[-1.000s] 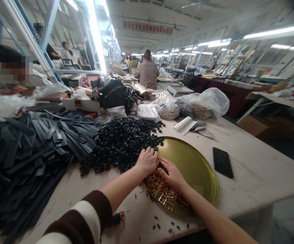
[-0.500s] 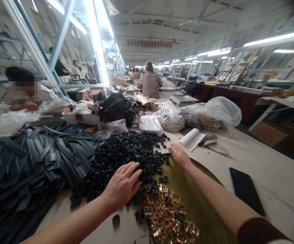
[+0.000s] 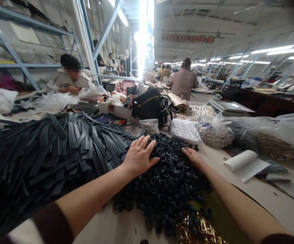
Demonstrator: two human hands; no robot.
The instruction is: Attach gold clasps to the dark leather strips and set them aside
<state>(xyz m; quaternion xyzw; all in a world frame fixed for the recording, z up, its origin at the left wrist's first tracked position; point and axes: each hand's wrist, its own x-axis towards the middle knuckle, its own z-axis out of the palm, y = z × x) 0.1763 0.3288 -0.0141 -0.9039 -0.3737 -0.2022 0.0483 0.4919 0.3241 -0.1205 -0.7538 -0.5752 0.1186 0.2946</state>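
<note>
A heap of small black rings [image 3: 164, 183] lies in the middle of the table. Over its left side is my left hand [image 3: 140, 156], palm down with the fingers spread, where the rings meet a large pile of black strips [image 3: 60, 145]. My right hand [image 3: 194, 157] rests at the heap's right edge, fingers stretched forward; its fingertips touch the rings and nothing is seen held. Gold metal pieces [image 3: 197, 230] lie at the bottom on an olive-green tray [image 3: 225, 210], partly covered by black rings.
Behind the heap are a black bag [image 3: 148, 103], a white plastic-wrapped packet [image 3: 186, 130] and a filled clear bag [image 3: 218, 134]. A white paper roll [image 3: 245, 162] lies at the right. One person [image 3: 70, 74] sits at the back left; another [image 3: 184, 79] is farther off.
The view has turned left. Both hands have moved forward onto the ring heap, which now spreads over more of the tray. The phone at the right has left the view.
</note>
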